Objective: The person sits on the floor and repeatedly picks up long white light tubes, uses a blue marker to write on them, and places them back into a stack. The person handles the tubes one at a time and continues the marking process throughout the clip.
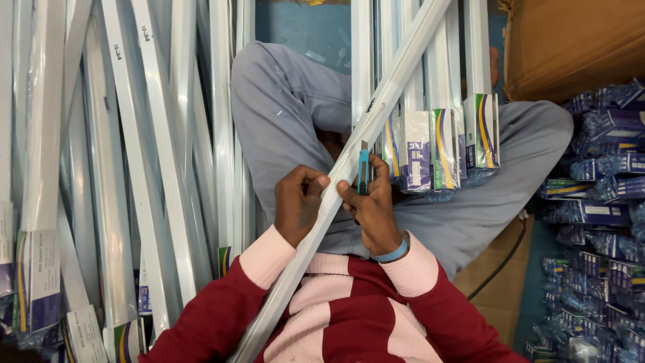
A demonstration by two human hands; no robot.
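A long white tube light in clear plastic wrap runs diagonally across my lap from lower left to upper right. My left hand curls around the tube from its left side. My right hand grips a blue utility knife with its blade up, pressed against the tube's right edge. A blue band sits on my right wrist. I sit cross-legged in grey trousers and a red and pink sweater.
Several wrapped white tube lights lie stacked on the left. More boxed tubes rest over my right knee. A brown cardboard box stands top right. A pile of small blue wrapped boxes fills the right edge.
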